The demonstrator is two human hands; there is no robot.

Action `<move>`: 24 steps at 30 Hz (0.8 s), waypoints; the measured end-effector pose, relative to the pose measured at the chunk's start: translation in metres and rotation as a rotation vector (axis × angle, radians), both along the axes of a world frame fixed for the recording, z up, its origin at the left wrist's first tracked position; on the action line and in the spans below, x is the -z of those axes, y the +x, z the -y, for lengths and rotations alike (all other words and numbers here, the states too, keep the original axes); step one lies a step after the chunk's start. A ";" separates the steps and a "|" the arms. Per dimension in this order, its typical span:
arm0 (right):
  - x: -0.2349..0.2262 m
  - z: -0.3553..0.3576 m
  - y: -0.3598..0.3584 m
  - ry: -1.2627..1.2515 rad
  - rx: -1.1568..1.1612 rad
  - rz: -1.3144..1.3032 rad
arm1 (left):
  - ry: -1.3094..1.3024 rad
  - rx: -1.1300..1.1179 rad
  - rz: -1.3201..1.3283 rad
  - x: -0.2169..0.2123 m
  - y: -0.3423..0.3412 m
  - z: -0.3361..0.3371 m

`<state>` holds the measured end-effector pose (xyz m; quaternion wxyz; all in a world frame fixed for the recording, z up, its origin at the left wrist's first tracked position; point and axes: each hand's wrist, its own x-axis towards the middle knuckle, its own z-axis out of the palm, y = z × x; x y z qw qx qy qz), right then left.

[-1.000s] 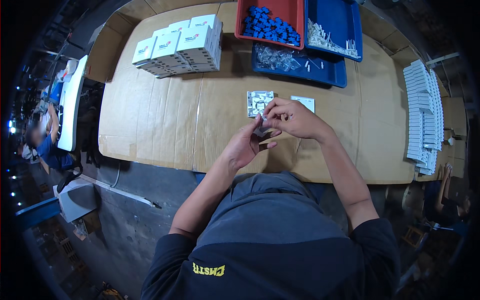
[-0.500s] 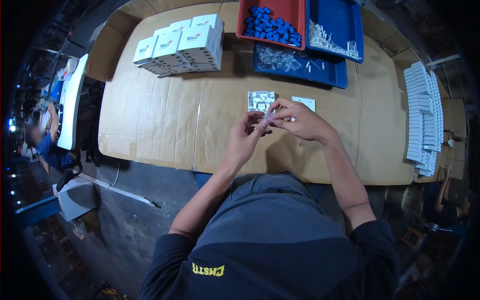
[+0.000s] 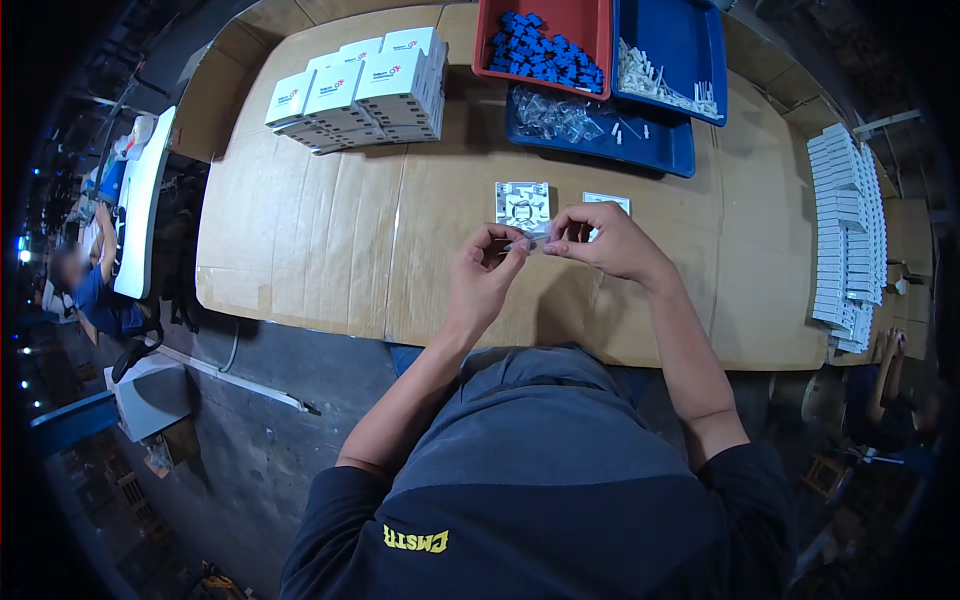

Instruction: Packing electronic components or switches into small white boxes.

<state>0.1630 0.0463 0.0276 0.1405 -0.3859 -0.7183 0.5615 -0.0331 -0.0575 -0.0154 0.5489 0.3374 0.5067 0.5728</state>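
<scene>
Fingers [image 3: 513, 252] of the left hand [image 3: 482, 275] and of the right hand [image 3: 608, 245] are pinched together on a small clear plastic piece [image 3: 537, 236], held between them above the cardboard-covered bench [image 3: 450, 185]. Just beyond lies an open white plastic case [image 3: 522, 200]; a flat white cover [image 3: 606, 198], partly hidden by the right hand, lies beside it. Farther back, a blue tray [image 3: 655, 150] holds clear plastic pieces [image 3: 550, 115]. White boxes [image 3: 360, 95] stand stacked at left.

On table [image 3: 300, 220]: boxes [image 3: 370, 98], left; trays [image 3: 655, 145], rear; casing [image 3: 523, 203], between trays and hands [image 3: 484, 275]. Stack [image 3: 845, 235]: far right of hands
</scene>
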 end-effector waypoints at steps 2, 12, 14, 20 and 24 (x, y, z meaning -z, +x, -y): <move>0.000 0.000 0.000 0.040 -0.041 0.059 | -0.022 0.017 -0.037 0.001 -0.003 0.001; 0.016 0.019 -0.010 0.001 0.179 -0.191 | 0.054 0.021 -0.020 0.000 -0.002 -0.003; 0.016 0.025 -0.013 -0.070 0.202 -0.266 | 0.086 0.038 -0.078 -0.007 0.000 -0.003; -0.004 0.031 -0.013 0.084 0.160 -0.187 | 0.072 0.022 -0.075 -0.004 -0.001 -0.001; -0.001 0.032 -0.010 0.014 0.185 -0.130 | 0.100 -0.026 -0.048 -0.005 0.001 -0.002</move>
